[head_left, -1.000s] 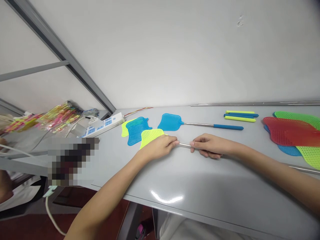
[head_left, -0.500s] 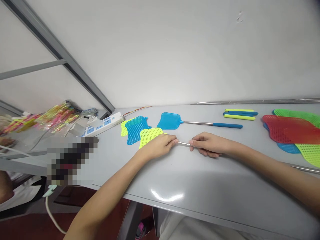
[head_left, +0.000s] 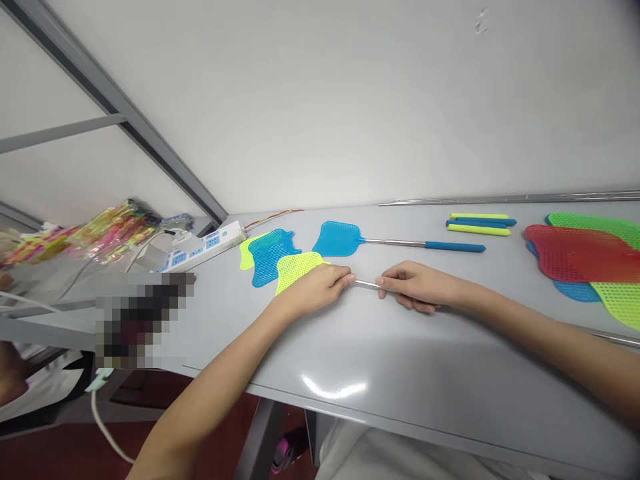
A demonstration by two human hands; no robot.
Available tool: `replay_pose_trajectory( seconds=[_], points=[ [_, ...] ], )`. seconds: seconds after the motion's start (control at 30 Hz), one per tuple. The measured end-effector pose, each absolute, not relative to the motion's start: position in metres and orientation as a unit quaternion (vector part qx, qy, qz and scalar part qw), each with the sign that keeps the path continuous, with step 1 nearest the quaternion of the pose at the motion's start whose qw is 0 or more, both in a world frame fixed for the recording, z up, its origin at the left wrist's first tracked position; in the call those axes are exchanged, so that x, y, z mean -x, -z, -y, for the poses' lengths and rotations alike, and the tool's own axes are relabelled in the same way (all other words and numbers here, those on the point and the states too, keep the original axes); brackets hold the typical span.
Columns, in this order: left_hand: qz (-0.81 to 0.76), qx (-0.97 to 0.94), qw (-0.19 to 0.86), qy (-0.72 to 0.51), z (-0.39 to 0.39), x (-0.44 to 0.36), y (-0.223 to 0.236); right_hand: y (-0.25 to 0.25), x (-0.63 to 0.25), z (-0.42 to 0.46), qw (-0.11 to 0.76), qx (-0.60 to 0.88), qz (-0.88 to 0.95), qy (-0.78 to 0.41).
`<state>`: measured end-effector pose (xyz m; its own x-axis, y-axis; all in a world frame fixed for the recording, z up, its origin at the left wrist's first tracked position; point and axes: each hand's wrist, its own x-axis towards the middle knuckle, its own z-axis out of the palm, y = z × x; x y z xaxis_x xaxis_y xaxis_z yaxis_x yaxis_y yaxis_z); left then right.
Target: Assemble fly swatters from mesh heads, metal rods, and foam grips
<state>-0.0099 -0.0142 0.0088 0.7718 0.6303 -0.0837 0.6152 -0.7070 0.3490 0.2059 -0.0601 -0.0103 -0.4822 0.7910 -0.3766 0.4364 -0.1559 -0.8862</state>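
Note:
Between my two hands runs a thin metal rod [head_left: 367, 284]. Its right end is pinched in the fingers of my right hand [head_left: 417, 285]. Closed over the rod's other end, my left hand [head_left: 325, 287] covers the neck of a yellow fly swatter head [head_left: 299, 269], so the joint is hidden. Left of it lie a blue swatter head [head_left: 270, 259] and another yellow head [head_left: 247, 253], partly overlapped. Just beyond my hands rests a whole blue fly swatter [head_left: 337, 239] with a metal shaft and blue grip.
Several yellow and blue handle grips [head_left: 477, 230] lie at the back right. Red, green, blue and yellow swatter heads [head_left: 580, 253] are piled at far right. Metal rods [head_left: 510, 199] run along the wall. A power strip [head_left: 205, 247] and bagged goods [head_left: 113, 230] are at left.
Both hands keep the same hold, with the rod between them almost unmoved. The view has shifted only slightly.

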Motion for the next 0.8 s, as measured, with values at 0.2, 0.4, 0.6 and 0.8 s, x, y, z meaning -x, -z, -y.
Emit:
replay_pose_trajectory(
  seconds=[0.2,0.4,0.6,0.8],
  points=[
    [-0.340,-0.920,0.191,-0.021,0.0141,0.0102,-0.0089,0.0095,-0.2056,0.0611,0.148,0.485,0.636,-0.582],
    [-0.342,-0.919,0.195,-0.021,0.0142,0.0106,-0.0086,0.0095,-0.2053,0.0606,0.151,0.484,0.636,-0.581],
    [-0.343,-0.919,0.195,-0.021,0.0135,0.0106,-0.0080,0.0098,-0.2056,0.0608,0.150,0.484,0.637,-0.581],
    [-0.341,-0.919,0.195,-0.023,0.0135,0.0108,-0.0085,0.0091,-0.2058,0.0611,0.151,0.488,0.637,-0.577]
  ],
)
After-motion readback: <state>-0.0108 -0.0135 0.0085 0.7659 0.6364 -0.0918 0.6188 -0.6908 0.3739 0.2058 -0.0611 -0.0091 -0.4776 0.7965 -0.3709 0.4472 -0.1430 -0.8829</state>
